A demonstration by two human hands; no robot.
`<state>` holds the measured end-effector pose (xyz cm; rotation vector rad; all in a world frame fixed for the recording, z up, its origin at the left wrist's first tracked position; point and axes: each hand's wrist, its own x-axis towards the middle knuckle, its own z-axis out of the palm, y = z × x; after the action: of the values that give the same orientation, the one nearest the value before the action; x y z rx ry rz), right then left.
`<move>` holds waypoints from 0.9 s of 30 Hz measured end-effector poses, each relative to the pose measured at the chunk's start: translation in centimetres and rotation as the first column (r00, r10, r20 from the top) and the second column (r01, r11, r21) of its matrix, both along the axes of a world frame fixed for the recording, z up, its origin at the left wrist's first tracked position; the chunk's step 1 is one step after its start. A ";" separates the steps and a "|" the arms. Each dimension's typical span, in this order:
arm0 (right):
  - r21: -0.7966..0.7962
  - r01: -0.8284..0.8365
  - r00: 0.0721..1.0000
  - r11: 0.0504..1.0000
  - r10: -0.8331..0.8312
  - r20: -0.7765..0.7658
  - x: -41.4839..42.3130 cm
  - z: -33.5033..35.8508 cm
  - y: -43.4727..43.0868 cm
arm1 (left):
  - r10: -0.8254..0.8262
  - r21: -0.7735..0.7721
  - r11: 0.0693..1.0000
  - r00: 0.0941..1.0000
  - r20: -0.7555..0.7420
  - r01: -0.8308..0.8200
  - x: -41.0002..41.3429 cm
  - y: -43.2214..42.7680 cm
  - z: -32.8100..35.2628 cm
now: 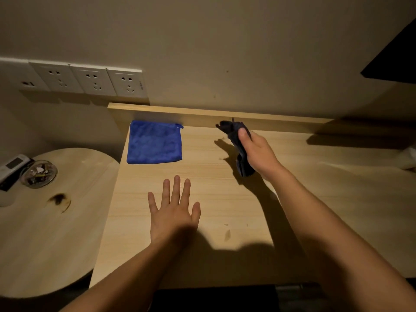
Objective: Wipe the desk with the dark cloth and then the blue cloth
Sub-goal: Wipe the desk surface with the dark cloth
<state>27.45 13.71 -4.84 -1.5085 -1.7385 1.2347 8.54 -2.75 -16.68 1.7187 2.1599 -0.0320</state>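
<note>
We see the right hand (256,152) closed around the dark cloth (238,145), bunched in its grip above the table (225,199) near the far edge, right of the middle; one end of the cloth sticks out past the thumb toward the low raised board along that edge, the other hangs below the palm, and its shadow falls on the wood just to the left. The left hand (174,209) is spread flat, fingers apart, palm down over the middle of the table, holding nothing; we cannot tell whether it touches the surface. The blue cloth (154,142) lies flat and square in the far left corner of the table, its far edge against the raised board, a small loop at its far right corner. To the left stands a lower rounded side table (56,233) with a dark burn-like mark on its top. At its far left edge we see a glass ashtray (38,173) holding what looks like ash and small scraps, and a remote control (13,168) touching it on the left. A row of wall sockets (90,81) sits on the wall above.
</note>
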 end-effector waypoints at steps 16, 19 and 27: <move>0.037 -0.557 0.516 0.830 0.311 0.798 -1.7 -9.9 5.3 | -0.012 -0.016 1.000 1.000 -0.028 0.012 -0.2 0.5 -0.2; 0.032 -0.577 0.508 0.816 0.328 0.797 -0.8 -10.0 3.2 | 0.011 0.024 1.000 1.000 -0.014 -0.011 0.0 0.3 -0.3; 0.009 -0.613 0.498 0.790 0.377 0.781 1.7 -10.0 -4.6 | 0.018 0.109 0.994 1.000 -0.025 -0.015 0.3 -0.4 -0.4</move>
<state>29.11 9.14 -14.80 -1.4615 -2.9454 0.4842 8.84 -3.14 -17.12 1.7691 2.2319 0.0690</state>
